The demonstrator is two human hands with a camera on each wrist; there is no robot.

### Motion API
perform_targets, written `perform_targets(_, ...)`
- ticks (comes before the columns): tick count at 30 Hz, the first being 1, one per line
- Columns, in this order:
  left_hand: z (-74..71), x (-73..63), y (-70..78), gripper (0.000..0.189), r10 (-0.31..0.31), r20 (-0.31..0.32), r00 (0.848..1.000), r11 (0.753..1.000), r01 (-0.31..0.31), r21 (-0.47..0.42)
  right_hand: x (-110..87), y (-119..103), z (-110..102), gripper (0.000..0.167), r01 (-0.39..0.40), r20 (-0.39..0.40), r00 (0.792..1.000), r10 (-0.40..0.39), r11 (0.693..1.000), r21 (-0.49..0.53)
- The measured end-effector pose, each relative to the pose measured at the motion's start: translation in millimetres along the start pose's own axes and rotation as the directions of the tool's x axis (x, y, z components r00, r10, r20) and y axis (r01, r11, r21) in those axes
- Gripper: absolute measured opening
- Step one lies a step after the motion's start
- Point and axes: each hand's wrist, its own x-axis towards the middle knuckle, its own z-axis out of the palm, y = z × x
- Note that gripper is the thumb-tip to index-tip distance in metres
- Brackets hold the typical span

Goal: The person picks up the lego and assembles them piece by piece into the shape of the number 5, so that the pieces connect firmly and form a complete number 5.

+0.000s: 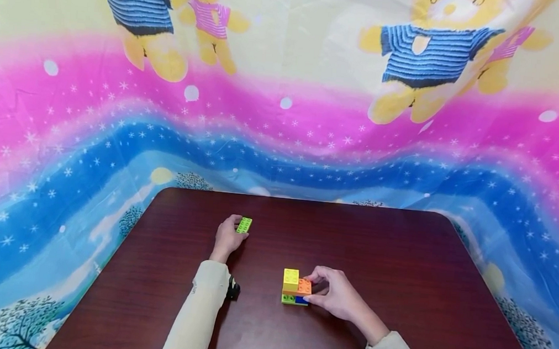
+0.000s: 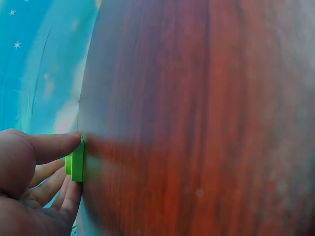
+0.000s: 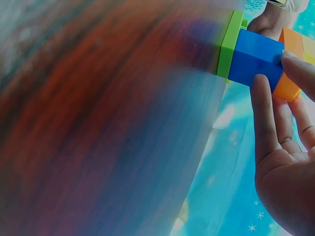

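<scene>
My left hand (image 1: 227, 237) reaches toward the far part of the table and pinches a lime-green studded brick (image 1: 244, 225) between thumb and fingers. In the left wrist view this brick (image 2: 77, 164) stays low against the tabletop. Nearer, right of centre, stands a small stack of bricks: a lime-green plate (image 3: 228, 49) at the bottom, a blue brick (image 3: 256, 56) on it, an orange brick (image 1: 304, 286) above, and a yellow brick (image 1: 291, 278) on top at the left. My right hand (image 1: 341, 297) holds the stack's right side, thumb and fingers at the orange and blue bricks.
The dark red-brown wooden table (image 1: 402, 252) has rounded far corners. Behind it and at its sides hangs a printed cloth (image 1: 284, 125) with bears and snowflakes. A black wrist strap (image 1: 233, 288) shows at the left cuff.
</scene>
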Motion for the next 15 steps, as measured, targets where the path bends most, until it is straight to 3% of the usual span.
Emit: perform_targets(15,-2.4,0.4,0.3,0.050,-0.001,0.004,1.000,1.000,0.001,-0.025,-0.3,1.8,0.5,0.032,0.006,-0.006,1.000,-0.006,1.000,0.005)
